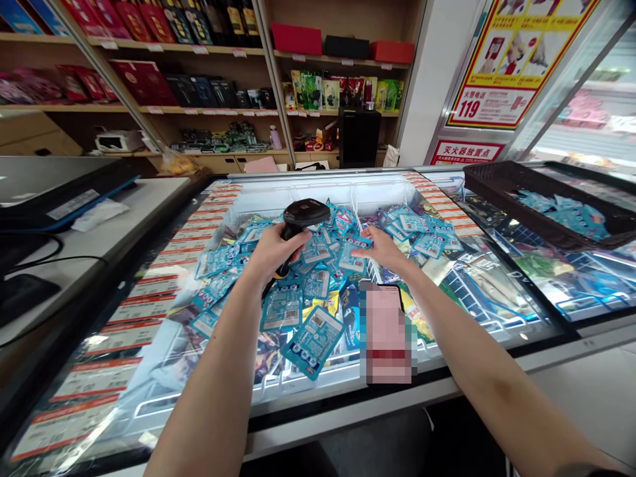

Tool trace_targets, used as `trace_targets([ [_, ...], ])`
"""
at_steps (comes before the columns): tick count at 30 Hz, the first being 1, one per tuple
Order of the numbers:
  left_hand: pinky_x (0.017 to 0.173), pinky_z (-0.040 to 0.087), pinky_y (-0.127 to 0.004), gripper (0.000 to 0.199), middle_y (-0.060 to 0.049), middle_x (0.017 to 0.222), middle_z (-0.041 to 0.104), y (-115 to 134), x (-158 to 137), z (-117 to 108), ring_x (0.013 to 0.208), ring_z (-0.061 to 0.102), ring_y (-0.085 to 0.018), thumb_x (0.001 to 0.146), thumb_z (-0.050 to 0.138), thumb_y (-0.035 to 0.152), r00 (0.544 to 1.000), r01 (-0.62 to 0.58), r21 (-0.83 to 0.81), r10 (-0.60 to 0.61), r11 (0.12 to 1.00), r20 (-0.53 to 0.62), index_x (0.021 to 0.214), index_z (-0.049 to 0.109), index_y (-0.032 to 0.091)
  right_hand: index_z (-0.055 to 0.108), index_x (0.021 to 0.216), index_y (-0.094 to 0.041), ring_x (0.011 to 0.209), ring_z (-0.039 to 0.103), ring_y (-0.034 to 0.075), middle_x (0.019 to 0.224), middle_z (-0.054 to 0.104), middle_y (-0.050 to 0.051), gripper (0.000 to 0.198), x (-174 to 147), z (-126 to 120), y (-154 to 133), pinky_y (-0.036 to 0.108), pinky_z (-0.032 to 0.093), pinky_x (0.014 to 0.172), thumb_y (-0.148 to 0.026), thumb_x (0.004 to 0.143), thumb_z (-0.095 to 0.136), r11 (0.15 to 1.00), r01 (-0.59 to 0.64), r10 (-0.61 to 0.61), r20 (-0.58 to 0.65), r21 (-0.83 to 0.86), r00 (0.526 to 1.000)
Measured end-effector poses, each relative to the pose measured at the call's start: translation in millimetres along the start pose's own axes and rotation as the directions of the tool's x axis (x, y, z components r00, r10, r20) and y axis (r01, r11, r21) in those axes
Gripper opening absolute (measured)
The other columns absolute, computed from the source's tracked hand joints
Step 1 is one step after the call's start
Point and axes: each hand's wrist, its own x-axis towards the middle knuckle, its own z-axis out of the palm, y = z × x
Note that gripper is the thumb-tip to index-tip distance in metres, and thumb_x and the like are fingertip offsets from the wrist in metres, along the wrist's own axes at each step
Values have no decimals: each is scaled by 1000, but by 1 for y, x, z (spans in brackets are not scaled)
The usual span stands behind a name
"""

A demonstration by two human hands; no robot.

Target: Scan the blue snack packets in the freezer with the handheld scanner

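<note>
A black handheld barcode scanner (pixel 307 212) is gripped by its handle in my left hand (pixel 275 249), its head above a spread of packets. My right hand (pixel 382 250) pinches the edge of a small blue packet (pixel 354 257) with a barcode on its printed face. Many similar flat blue packets lie scattered under and around both hands on the glass top of a chest freezer. One blue packet (pixel 314 341) rests apart near the front edge. Right of it lies a phone (pixel 387 331), its screen blurred out.
A dark woven basket (pixel 527 207) holding more blue packets stands at the right on the freezer. Rows of price labels (pixel 144 317) run along the left glass. At the far left a counter (pixel 74 258) carries a flat device and cables. Stocked shelves (pixel 209 50) rise behind.
</note>
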Motion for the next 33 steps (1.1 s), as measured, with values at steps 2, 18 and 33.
trace_targets([
  [2, 45, 34, -21, 23, 2, 51, 53, 4, -3, 0, 43, 46, -9, 72, 64, 37, 995, -4, 8, 3, 1000, 97, 72, 55, 17, 52, 101, -22, 75, 61, 20, 100, 61, 5, 53, 0, -1, 5, 35, 47, 69, -59, 66, 70, 992, -63, 74, -101, 105, 992],
  [18, 48, 35, -23, 24, 0, 50, 54, 19, -9, 1, 43, 46, -11, 72, 66, 40, 915, 0, 131, -53, 991, 400, 70, 59, 18, 45, 100, -25, 58, 66, 23, 64, 60, -1, 47, 5, 0, 20, 33, 46, 46, -62, 75, 60, 785, -162, 324, -172, 598, 930],
  [33, 44, 34, -23, 22, -2, 49, 55, 16, -7, 5, 42, 46, -11, 70, 68, 37, 910, 33, 125, -81, 992, 408, 63, 58, 19, 43, 99, -25, 60, 68, 23, 70, 60, 0, 44, 5, 3, 23, 32, 47, 46, -60, 77, 59, 776, -138, 313, -185, 616, 932],
])
